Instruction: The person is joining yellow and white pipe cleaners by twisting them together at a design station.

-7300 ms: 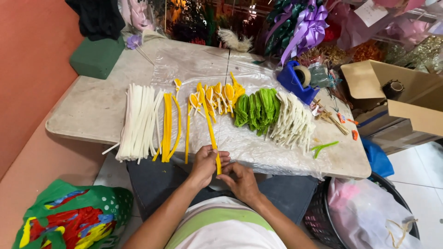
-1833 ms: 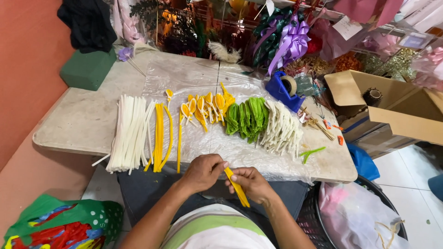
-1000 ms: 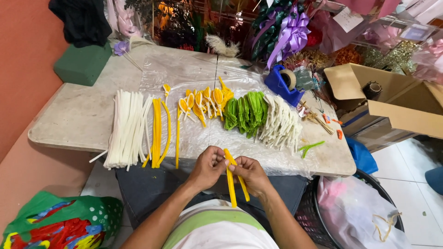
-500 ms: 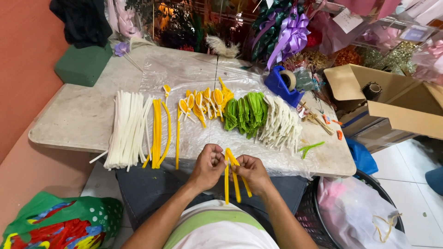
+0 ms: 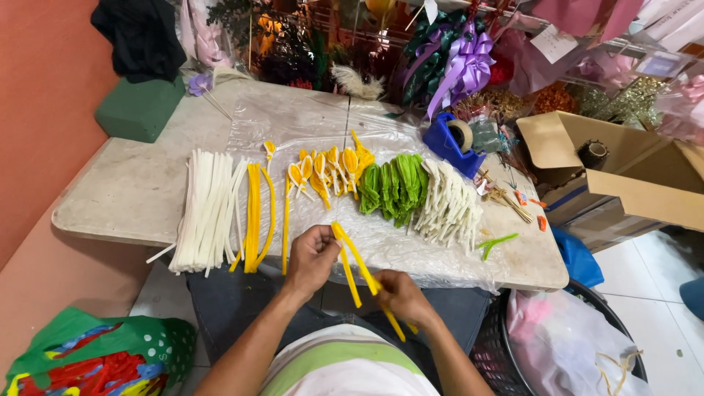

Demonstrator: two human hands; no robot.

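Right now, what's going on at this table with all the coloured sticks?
A seated person is bending a yellow pipe cleaner with both hands. The left hand pinches it at the fold near the table edge, and the right hand grips its lower strands over the lap. On the plastic sheet lie sorted rows: white pipe cleaners, straight yellow ones, small yellow looped pieces, green pieces and white folded pieces. A blue tape dispenser sits behind them.
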